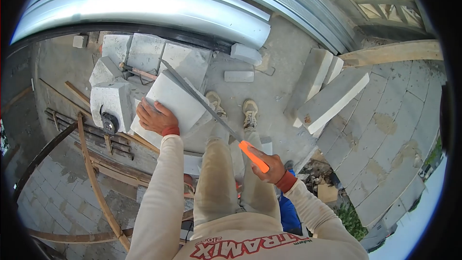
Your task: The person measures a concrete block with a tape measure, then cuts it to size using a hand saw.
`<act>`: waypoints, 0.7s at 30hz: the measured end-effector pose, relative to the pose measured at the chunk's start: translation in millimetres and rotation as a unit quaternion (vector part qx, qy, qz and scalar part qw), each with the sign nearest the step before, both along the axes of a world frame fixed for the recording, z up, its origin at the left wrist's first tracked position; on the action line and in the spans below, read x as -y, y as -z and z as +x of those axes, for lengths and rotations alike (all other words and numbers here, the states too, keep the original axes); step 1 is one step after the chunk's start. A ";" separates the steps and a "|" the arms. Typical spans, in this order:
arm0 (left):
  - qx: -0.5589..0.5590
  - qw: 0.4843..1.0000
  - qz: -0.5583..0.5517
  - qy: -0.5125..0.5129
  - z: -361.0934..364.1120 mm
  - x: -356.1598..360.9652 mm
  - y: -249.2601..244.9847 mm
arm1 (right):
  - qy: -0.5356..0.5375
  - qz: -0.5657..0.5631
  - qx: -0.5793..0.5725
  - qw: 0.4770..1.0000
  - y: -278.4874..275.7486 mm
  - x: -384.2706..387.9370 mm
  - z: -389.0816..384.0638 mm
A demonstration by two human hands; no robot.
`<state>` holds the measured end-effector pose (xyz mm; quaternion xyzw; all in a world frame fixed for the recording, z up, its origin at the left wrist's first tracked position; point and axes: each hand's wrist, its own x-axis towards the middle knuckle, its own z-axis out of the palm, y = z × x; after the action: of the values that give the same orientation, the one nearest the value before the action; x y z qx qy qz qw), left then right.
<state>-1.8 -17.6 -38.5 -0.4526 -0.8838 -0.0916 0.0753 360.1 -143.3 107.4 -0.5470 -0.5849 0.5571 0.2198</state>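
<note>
Block (175, 101), pale grey, lies tilted atop a stack of blocks (113, 98) nr the left edge of the concrete floor (284, 67), just front-left of the person's shoes (250, 110). Left hand (155, 118) rests flat on its near-left corner, fingers spread, pressing, not gripping. Right hand (269, 166) is closed round the orange handle of a saw (214, 115). Blade's long axis runs up-left from that hand, diagonally over the block's right side, tip past the far corner. Left hand is nearer the block. Blade-to-block contact: can't tell.
</note>
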 end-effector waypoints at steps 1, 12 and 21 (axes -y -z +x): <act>0.000 1.000 0.000 0.001 0.3 -2.6 -1.3 | 0.002 -0.019 -0.021 1.000 19.0 -9.6 -7.1; -0.019 1.000 0.014 0.015 1.5 -4.4 -5.5 | -0.018 -0.025 -0.028 0.999 26.4 -30.3 -1.8; 0.039 0.999 -0.017 -0.010 3.1 -3.4 -15.9 | -0.034 -0.039 -0.028 0.998 83.3 -117.0 -45.7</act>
<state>1.3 -14.2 -22.6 -0.4408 -0.8920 -0.0937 0.0341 314.3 -26.3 24.2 -0.5193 -0.5745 0.6018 0.1951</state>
